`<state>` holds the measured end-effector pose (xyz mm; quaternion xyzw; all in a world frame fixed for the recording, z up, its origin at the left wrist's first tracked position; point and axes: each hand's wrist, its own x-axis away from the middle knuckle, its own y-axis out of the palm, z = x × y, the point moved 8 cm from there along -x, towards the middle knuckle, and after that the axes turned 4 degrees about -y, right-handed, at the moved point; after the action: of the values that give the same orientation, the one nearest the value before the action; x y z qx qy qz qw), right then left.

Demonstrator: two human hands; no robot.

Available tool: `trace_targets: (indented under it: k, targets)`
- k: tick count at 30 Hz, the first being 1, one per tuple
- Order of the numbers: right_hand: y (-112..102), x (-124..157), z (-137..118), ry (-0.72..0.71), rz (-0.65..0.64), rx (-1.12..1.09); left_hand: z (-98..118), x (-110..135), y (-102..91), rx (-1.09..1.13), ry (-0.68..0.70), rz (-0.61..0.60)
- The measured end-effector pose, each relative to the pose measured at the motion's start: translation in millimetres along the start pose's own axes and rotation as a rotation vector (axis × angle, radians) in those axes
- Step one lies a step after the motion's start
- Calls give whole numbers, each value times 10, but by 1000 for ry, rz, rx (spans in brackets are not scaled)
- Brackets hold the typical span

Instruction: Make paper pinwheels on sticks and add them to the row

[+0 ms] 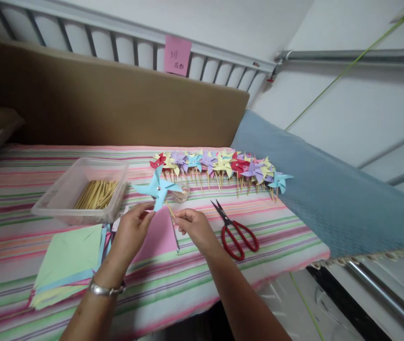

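A light blue paper pinwheel (159,188) is held up over the table, its blades facing me and a pin at its centre. My right hand (194,227) pinches the thin wooden stick (169,210) that slants down from it. At its lower blade, the fingers of my left hand (136,227) are closed on the paper edge. Beneath both hands lies a pink paper sheet (157,234). Just behind the pinwheel sits a small clear round container (183,194). Red-handled scissors (235,229) rest to the right of my right hand, blades pointing away.
Finished-looking pinwheels (223,164) in several colours stand in a row at the back. On the left are a clear plastic box (45,206) of wooden sticks (97,194) and a stack of coloured paper (68,255). A cardboard panel (116,99) borders the striped tablecloth (173,293).
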<state>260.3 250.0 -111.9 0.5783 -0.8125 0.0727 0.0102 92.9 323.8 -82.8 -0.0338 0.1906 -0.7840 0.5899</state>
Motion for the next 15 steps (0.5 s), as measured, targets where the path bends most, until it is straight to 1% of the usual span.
trace_targets:
  k: [4, 5, 6, 7, 8, 11, 12, 13, 14, 15]
  targets:
    - [23, -13, 22, -15, -11, -4, 162, 91, 161, -64, 76, -95]
    - [26, -14, 22, -18, -13, -3, 198, 112, 178, -63, 95, -113]
    - [25, -15, 20, -18, -11, -2, 237, 129, 167, -60, 120, -107]
    - [21, -13, 17, -15, -6, -3, 274, 140, 125, -61, 146, -70]
    - [17, -10, 11, -10, -1, -3, 308, 147, 50, -67, 172, 0]
    - [16, 1, -17, 5, -1, -11, 366, 169, -241, -109, 238, 280]
    - [20, 4, -28, 6, -5, -14, 363, 168, -307, -134, 249, 341]
    - [23, 6, -37, 6, -8, -16, 349, 157, -342, -164, 256, 371]
    - [26, 7, -44, 6, -9, -21, 322, 135, -346, -192, 251, 365]
    - [28, 9, -49, 5, -5, -27, 281, 106, -326, -211, 232, 334]
